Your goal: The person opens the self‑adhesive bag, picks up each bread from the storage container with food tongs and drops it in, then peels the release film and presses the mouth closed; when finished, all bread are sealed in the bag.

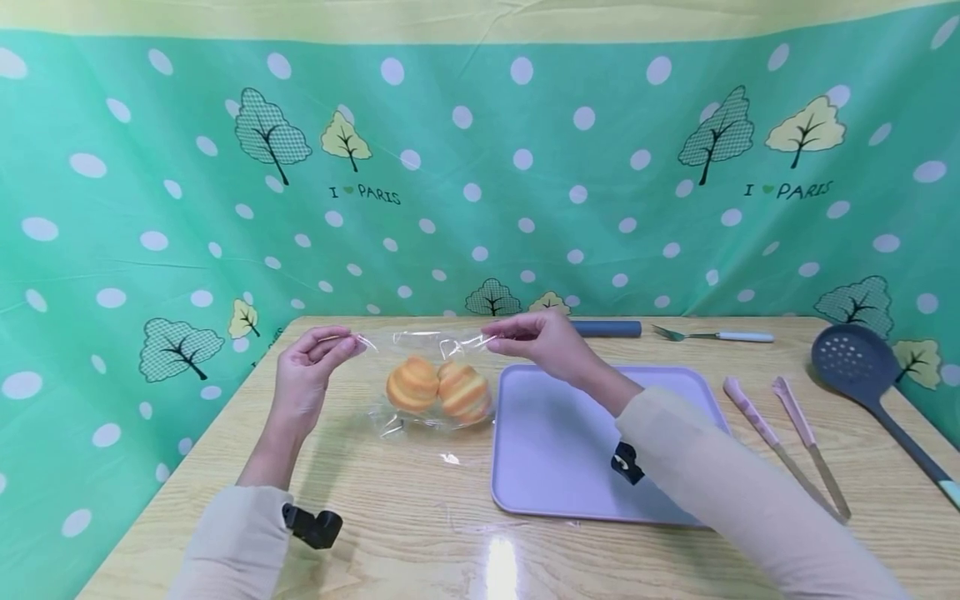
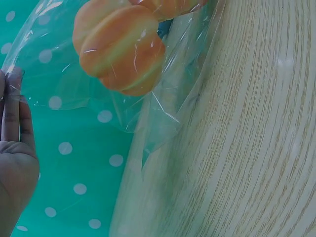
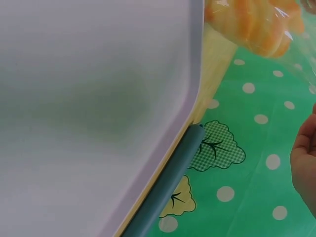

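Two shell-shaped bread buns, one on the left (image 1: 412, 384) and one on the right (image 1: 463, 392), sit side by side in a clear plastic bag (image 1: 390, 421). My left hand (image 1: 306, 375) pinches the upper left corner of the bag between thumb and fingers. At its upper right corner, my right hand (image 1: 546, 343) pinches the film the same way. The bag's top edge is stretched between both hands. In the left wrist view one bun (image 2: 118, 49) shows through the film, with the left hand (image 2: 17, 148) at the edge. The right hand (image 3: 306, 158) is partly cut off in the right wrist view.
Right of the bag lies a lilac tray (image 1: 555, 467), beneath my right forearm. Behind it are a dark blue cylindrical handle (image 1: 607, 328) and a fork (image 1: 712, 336). Two pink-handled utensils (image 1: 757, 417) and a dark slotted skimmer (image 1: 855, 358) lie at the right. A green curtain (image 1: 480, 167) hangs behind.
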A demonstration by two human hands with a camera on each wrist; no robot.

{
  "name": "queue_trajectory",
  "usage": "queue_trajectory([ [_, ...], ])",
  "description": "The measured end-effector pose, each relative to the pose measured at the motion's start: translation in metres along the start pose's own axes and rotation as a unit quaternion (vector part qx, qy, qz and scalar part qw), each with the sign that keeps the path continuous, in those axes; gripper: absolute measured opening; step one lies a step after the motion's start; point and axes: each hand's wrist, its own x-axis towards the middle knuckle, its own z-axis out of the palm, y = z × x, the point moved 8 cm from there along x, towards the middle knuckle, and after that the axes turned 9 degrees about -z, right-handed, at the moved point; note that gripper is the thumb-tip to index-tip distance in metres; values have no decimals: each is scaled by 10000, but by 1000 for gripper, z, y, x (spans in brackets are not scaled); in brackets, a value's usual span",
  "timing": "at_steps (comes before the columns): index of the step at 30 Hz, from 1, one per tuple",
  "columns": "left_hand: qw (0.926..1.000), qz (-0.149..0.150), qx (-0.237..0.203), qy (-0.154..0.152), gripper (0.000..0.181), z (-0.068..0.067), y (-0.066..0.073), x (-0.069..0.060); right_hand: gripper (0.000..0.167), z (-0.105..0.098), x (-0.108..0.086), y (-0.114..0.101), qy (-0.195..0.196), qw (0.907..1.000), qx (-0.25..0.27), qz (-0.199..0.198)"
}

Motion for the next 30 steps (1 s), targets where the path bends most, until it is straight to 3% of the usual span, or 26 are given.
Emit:
queue_trajectory([
  [5, 9998, -75, -133, 85, 29, -2, -2, 1, 27, 2, 2, -1, 132, 9999, -56, -53],
  [12, 9969, -291, -687, -248, 31, 1, -7, 0, 34, 2, 2, 1, 420, 9991, -13, 32],
  [18, 9967, -439, -616, -304, 26, 2, -9, -2, 31, 3, 3, 4, 450, 9990, -66, -37],
  [25, 9958, -867, -149, 257, 24, 1, -19, 0, 28, 5, 1, 3, 439, 9990, 39, -17],
  [30, 9940, -875, 176, 630, 21, 3, -27, 2, 28, 6, 1, 4, 460, 9988, 152, 18],
])
